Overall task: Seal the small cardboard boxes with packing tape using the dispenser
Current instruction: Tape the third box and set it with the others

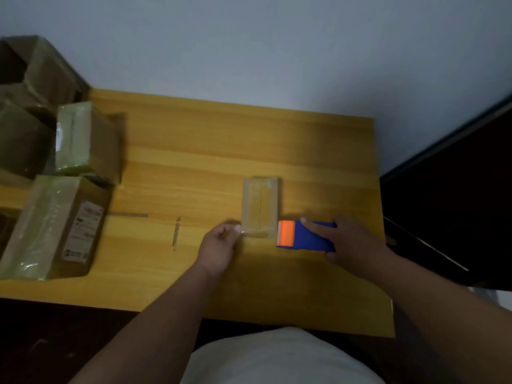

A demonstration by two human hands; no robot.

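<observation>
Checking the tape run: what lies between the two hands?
Head view: the small cardboard box, its near end between the left hand and the tape dispenser gripped by the right hand.

1 head view, looking steeply down, close over table (194, 151).

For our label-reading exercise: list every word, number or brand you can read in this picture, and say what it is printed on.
None can be read.
White shipping label on the large brown cardboard box at near left: print too blurred.
White label strip on the smaller taped cardboard box behind it: too blurred.
Blue and orange tape dispenser: no text visible.
</observation>
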